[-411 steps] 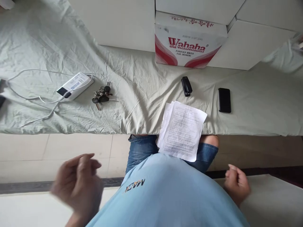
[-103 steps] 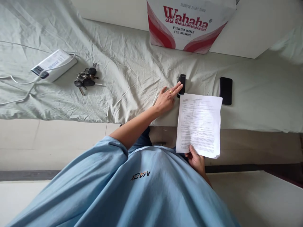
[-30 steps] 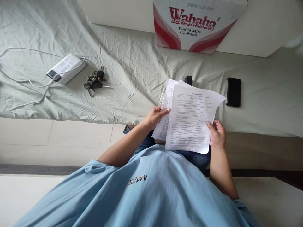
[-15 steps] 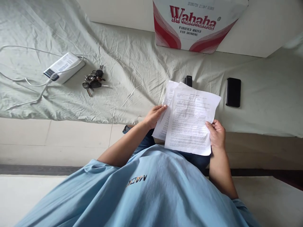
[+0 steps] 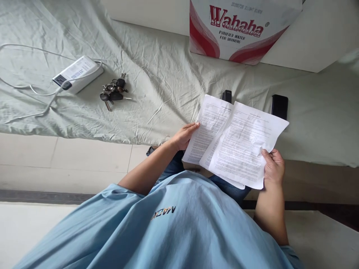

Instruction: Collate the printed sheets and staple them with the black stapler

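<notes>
My left hand (image 5: 186, 136) pinches the left edge of a printed sheet of paper (image 5: 206, 123), thumb on top. My right hand (image 5: 274, 166) grips the right edge of another printed sheet (image 5: 244, 145), which is slightly creased near the thumb. The right sheet overlaps the left one, and the edge of at least one more sheet shows between and below them. The papers are held above my lap, their tops over the edge of the cloth-covered surface (image 5: 157, 86). Behind them a black object, perhaps a stapler (image 5: 227, 96), is partly hidden.
A black phone (image 5: 279, 105) lies beyond the right sheet, partly covered by it. Further left are a bunch of keys (image 5: 113, 91) and a white box-shaped device (image 5: 80, 74) with a white cable (image 5: 46, 108). A Wahaha water carton (image 5: 241, 33) stands at the back.
My right hand has moved right with its sheet, uncovering more of the left sheet and covering part of the phone. My left hand stays nearly in place. The view has shifted slightly.
</notes>
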`<state>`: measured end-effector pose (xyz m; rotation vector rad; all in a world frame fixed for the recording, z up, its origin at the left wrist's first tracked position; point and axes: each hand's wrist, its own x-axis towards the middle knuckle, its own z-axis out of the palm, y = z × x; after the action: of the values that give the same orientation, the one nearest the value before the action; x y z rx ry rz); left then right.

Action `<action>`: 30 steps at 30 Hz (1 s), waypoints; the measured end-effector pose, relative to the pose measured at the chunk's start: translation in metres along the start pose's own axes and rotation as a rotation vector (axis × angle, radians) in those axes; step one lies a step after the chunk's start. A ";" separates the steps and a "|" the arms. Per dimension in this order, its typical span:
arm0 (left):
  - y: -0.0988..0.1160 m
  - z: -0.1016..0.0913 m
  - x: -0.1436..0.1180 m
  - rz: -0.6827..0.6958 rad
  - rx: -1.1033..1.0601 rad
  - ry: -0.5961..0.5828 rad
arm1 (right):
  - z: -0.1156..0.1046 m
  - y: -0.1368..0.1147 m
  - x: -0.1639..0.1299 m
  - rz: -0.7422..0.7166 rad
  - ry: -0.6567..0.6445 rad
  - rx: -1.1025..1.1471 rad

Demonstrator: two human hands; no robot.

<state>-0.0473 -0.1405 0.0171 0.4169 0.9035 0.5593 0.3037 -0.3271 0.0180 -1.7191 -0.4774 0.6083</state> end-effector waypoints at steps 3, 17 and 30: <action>0.000 0.001 0.000 -0.012 -0.002 -0.005 | 0.019 -0.003 0.000 -0.021 -0.069 0.013; -0.004 0.001 -0.002 -0.008 -0.005 -0.016 | 0.068 -0.013 0.005 -0.017 -0.193 -0.004; -0.004 0.000 -0.003 -0.004 -0.024 -0.026 | 0.078 -0.009 -0.001 0.022 -0.223 0.010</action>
<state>-0.0473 -0.1455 0.0167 0.3998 0.8721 0.5589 0.2542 -0.2664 0.0135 -1.6570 -0.6112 0.8217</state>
